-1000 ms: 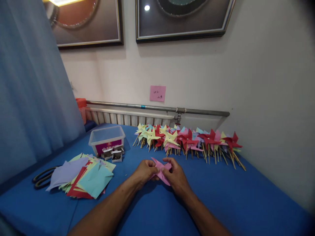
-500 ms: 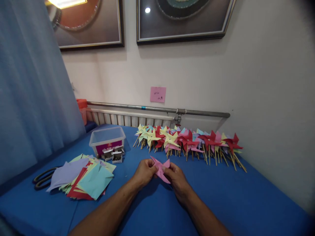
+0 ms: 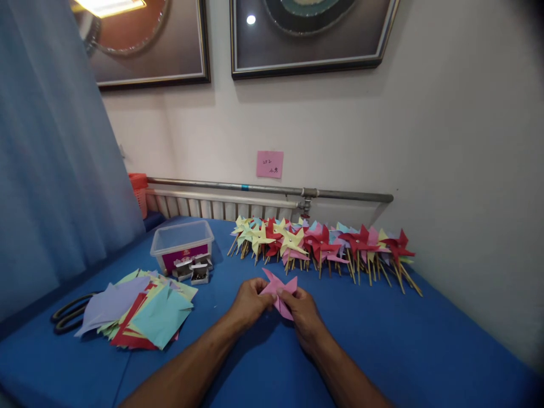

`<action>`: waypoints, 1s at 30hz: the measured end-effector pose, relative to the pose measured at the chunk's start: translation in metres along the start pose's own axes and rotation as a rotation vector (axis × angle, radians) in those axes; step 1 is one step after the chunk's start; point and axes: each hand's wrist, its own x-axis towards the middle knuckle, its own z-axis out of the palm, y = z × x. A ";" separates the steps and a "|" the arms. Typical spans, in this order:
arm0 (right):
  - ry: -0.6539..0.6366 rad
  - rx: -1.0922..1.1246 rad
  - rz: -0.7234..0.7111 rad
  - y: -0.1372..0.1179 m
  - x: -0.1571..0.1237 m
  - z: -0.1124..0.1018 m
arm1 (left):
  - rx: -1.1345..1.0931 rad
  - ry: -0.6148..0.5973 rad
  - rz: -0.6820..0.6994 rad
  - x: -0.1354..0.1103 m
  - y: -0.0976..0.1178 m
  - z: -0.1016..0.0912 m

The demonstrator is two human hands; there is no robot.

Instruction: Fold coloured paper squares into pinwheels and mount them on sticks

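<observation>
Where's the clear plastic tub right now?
In the head view, the tub stands left of centre on the blue surface, just behind the small open boxes and beyond the coloured paper sheets, left of the pinwheels.

There, pinched between thumb and fingers of the left hand [image 3: 251, 301] and the right hand [image 3: 305, 313], I can see a pink folded-paper pinwheel [image 3: 275, 284], its pointed blades fanned out, two tips angled upward and one pointing down, its middle partly covered by the thumbs.
</observation>
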 end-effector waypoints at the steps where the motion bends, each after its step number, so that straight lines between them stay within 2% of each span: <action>1: 0.001 -0.006 0.000 0.001 0.001 0.000 | 0.003 -0.001 0.001 0.000 0.000 0.000; 8: 0.075 -0.126 -0.016 0.007 0.005 0.001 | -0.013 0.003 0.045 -0.001 0.000 0.003; 13: 0.093 -0.092 -0.013 0.005 0.006 0.000 | 0.003 0.109 0.029 0.005 -0.005 -0.002; 19: 0.098 -0.080 -0.007 0.000 0.012 -0.007 | 0.352 0.271 0.201 0.005 -0.001 -0.014; 21: 0.128 -0.119 0.003 -0.001 0.014 -0.009 | 0.502 0.299 0.263 0.002 0.005 -0.026; 24: 0.134 -0.162 -0.017 0.000 0.016 -0.010 | 0.773 0.373 0.274 -0.005 0.014 -0.059; 27: 0.110 -0.215 -0.051 0.001 0.017 -0.009 | 1.092 0.455 0.087 -0.010 0.023 -0.101; 30: 0.140 -0.269 -0.048 0.004 0.019 -0.009 | 1.364 0.427 -0.185 -0.009 0.029 -0.132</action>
